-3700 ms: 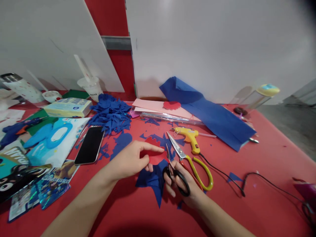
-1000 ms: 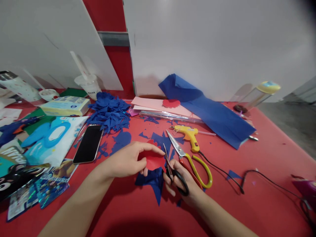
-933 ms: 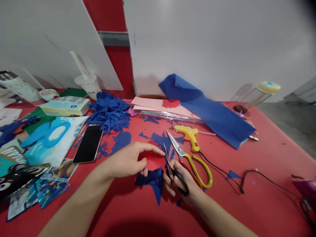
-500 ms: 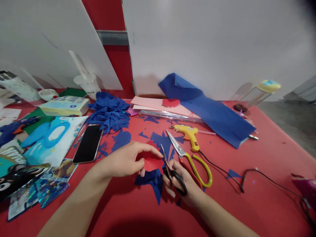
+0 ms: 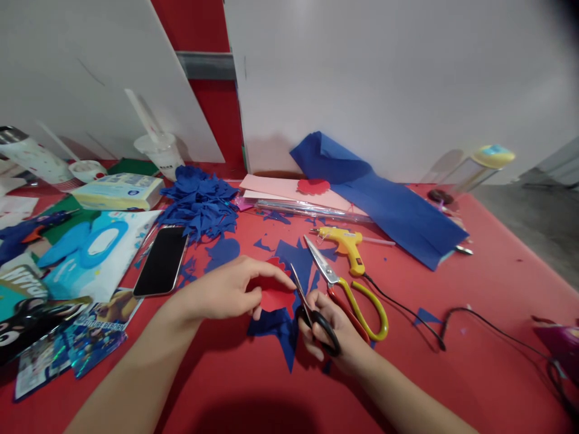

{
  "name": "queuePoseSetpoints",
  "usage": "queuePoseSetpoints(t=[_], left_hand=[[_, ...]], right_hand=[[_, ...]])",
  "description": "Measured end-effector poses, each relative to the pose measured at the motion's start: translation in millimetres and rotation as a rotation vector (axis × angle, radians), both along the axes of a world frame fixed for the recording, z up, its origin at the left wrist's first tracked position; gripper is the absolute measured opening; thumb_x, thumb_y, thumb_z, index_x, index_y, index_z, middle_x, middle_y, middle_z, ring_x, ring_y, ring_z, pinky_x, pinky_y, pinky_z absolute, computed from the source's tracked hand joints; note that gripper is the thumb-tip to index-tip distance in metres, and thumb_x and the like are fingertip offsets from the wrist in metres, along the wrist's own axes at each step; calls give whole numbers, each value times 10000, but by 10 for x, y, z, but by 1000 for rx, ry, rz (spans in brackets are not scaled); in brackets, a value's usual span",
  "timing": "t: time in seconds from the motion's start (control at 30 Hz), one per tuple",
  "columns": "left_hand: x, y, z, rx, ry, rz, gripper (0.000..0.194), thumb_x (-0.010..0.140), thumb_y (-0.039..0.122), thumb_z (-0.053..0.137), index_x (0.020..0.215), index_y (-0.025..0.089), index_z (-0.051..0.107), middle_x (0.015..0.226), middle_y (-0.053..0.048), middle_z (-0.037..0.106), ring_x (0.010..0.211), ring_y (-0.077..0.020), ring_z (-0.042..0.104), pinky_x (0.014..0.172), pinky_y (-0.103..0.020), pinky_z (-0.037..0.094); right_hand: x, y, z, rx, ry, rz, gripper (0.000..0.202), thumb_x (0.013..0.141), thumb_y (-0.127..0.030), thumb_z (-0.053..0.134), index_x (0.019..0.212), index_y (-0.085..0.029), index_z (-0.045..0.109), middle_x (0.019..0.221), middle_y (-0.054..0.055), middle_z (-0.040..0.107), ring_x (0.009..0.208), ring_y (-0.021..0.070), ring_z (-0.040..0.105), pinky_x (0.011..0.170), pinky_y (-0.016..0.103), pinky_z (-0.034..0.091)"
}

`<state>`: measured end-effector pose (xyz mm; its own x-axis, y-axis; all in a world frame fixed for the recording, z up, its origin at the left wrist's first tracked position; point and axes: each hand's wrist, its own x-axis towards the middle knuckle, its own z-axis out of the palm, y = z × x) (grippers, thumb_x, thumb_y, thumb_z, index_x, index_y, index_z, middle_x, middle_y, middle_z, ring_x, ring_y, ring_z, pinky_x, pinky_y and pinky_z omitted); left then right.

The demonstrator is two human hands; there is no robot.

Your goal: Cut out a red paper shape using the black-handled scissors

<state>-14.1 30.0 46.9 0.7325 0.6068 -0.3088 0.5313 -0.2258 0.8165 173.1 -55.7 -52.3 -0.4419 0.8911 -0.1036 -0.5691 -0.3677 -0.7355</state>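
Note:
Between the thumb and fingers of my left hand (image 5: 235, 288) is a piece of red paper (image 5: 277, 298), its far edge wavy. My right hand (image 5: 332, 322) grips small black-handled scissors (image 5: 326, 333), fingers through the loops. Their narrow blades point up and away, close by the paper's right edge and my left fingertips. Whether the blades touch the paper I cannot tell. Under and around the red piece lie blue paper scraps (image 5: 281, 331). Large scissors (image 5: 347, 289) with red and yellow handles lie just right of my right hand.
A yellow glue gun (image 5: 344, 242) with a black cord lies beyond the large scissors. Blue sheet (image 5: 398, 208), pink card (image 5: 271, 185) and a scalloped red piece (image 5: 313, 187) lie at the back. Leftward are a blue paper heap (image 5: 199, 202), a phone (image 5: 161, 262) and a cup (image 5: 159, 154).
My left hand and the red paper have shifted very slightly to the left. The scissors in my right hand have moved slightly up and left. Everything else stays in place.

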Motion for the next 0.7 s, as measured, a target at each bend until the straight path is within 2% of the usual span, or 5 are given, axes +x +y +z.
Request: queuePoseSetpoints(t=[0.2, 0.4, 0.57, 0.7], left_hand=[[1, -4, -21, 5, -23, -56, 603, 578, -46, 331, 1041, 199, 629, 713, 36, 664, 503, -67, 613, 532, -147, 466], [-15, 19, -44, -10, -32, -53, 612, 576, -51, 332, 1047, 201, 629, 719, 32, 672, 504, -66, 612, 529, -142, 464], [-53, 61, -73, -63, -40, -44, 581, 577, -46, 343, 1014, 199, 638, 821, 13, 673, 511, -60, 608, 521, -143, 467], [-67, 76, -71, -98, -54, -57, 579, 573, -49, 334, 1000, 192, 642, 755, 18, 669, 504, -65, 601, 501, -144, 459]], right_hand=[[-1, -5, 17, -6, -17, 28, 453, 662, -461, 707, 798, -219, 350, 566, -90, 473, 331, 20, 348, 348, 145, 266], [10, -3, -1, -14, -17, 8, 437, 663, -428, 720, 781, -219, 355, 547, -96, 453, 331, 18, 328, 335, 136, 253], [-2, 5, 15, -58, -7, -20, 471, 619, -422, 755, 764, -221, 355, 523, -114, 439, 315, -2, 274, 312, 111, 240], [-3, 13, 24, -52, 4, 10, 468, 631, -409, 751, 769, -224, 345, 512, -120, 439, 297, -7, 275, 308, 103, 229]])
